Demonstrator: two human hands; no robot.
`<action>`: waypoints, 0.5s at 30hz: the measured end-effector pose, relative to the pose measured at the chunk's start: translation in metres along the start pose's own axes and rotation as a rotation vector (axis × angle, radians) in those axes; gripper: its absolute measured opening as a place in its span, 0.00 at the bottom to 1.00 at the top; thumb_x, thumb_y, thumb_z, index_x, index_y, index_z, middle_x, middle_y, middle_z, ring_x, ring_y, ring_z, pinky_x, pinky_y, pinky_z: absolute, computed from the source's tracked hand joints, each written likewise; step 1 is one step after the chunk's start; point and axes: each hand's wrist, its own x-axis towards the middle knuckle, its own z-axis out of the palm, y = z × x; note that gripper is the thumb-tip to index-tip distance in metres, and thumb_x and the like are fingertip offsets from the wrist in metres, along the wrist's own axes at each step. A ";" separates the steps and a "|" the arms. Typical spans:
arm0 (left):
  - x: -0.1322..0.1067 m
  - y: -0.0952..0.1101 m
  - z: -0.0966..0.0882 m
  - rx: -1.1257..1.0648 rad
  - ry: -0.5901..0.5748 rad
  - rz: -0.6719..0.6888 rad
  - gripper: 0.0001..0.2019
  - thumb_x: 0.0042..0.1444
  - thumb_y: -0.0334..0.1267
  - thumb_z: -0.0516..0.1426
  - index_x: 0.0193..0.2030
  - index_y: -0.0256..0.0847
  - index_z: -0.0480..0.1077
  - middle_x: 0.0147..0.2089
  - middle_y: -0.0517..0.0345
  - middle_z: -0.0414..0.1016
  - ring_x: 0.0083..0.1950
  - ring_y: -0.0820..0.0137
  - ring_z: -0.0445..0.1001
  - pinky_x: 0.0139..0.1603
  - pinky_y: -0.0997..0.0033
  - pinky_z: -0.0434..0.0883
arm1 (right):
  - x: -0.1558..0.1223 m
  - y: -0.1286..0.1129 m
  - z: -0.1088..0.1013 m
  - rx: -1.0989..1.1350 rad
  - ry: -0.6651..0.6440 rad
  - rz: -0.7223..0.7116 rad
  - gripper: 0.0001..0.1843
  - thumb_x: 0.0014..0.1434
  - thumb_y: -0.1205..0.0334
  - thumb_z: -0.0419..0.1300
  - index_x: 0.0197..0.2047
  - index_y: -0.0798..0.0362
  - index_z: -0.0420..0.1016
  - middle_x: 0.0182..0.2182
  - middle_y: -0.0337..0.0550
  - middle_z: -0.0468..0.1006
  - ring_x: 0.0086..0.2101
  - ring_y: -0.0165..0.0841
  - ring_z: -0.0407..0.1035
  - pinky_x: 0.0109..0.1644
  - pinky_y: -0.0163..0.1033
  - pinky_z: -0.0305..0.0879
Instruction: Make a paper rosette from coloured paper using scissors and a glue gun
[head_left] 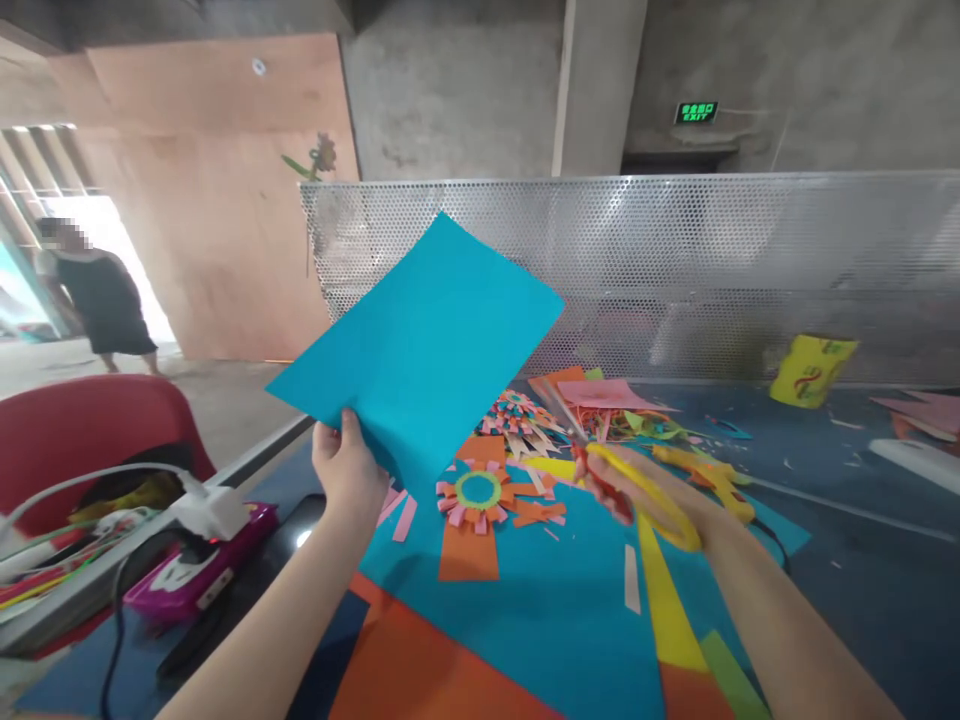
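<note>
A plain blue sheet of paper [427, 340] is held up above the table, tilted, with my left hand [349, 465] pinching its lower left edge, thumb in front. My right hand [630, 485] is closed on scissors [667, 510] with yellow and red handles; their blades point up and away to the left. Between the hands, on blue paper [517, 610], lies a paper flower [476, 490] with a fringe of orange and pink strips and a yellow-green ring. Orange paper [469, 555] lies under it. Behind stands a heap of fringed paper pieces [517, 415].
A yellow glue gun [712, 475] lies right of the scissors. Pink paper [607, 394] and scraps lie behind. A yellow roll [812, 370] stands at back right. At left are a purple power strip [202, 565], a phone [300, 525] and a red chair [97, 440]. A person [97, 295] stands far left.
</note>
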 end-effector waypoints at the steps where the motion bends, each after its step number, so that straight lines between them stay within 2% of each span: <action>1: -0.001 0.000 0.000 0.002 -0.007 0.010 0.06 0.56 0.35 0.52 0.37 0.46 0.69 0.43 0.57 0.73 0.45 0.68 0.71 0.45 0.66 0.70 | 0.000 -0.001 0.003 -0.066 -0.052 0.071 0.22 0.49 0.40 0.55 0.28 0.52 0.58 0.18 0.30 0.59 0.15 0.21 0.53 0.17 0.29 0.52; 3: -0.003 0.000 0.000 0.016 -0.017 0.012 0.06 0.55 0.36 0.52 0.38 0.47 0.69 0.44 0.57 0.73 0.45 0.67 0.71 0.45 0.65 0.71 | 0.001 -0.001 0.008 -0.192 -0.127 0.181 0.22 0.50 0.40 0.54 0.26 0.52 0.58 0.17 0.31 0.60 0.13 0.21 0.53 0.15 0.29 0.51; 5: -0.004 0.000 0.000 0.030 -0.029 0.007 0.06 0.55 0.37 0.52 0.39 0.48 0.69 0.45 0.57 0.73 0.46 0.66 0.71 0.45 0.64 0.71 | 0.002 -0.001 0.014 -0.269 -0.142 0.213 0.23 0.50 0.39 0.53 0.26 0.52 0.58 0.17 0.31 0.61 0.12 0.20 0.53 0.15 0.29 0.51; 11: -0.009 -0.004 -0.001 0.023 -0.104 0.025 0.08 0.55 0.39 0.54 0.42 0.48 0.69 0.46 0.56 0.73 0.46 0.66 0.71 0.44 0.65 0.72 | 0.002 -0.008 0.027 -0.278 -0.137 0.137 0.25 0.52 0.37 0.49 0.24 0.53 0.57 0.17 0.32 0.62 0.13 0.20 0.55 0.16 0.29 0.54; 15: -0.012 -0.010 -0.004 0.040 -0.134 0.025 0.09 0.55 0.39 0.54 0.43 0.47 0.69 0.49 0.55 0.71 0.49 0.64 0.70 0.48 0.62 0.70 | 0.010 0.004 0.030 -0.307 -0.106 0.172 0.25 0.52 0.39 0.51 0.23 0.53 0.57 0.15 0.31 0.62 0.11 0.20 0.55 0.14 0.28 0.53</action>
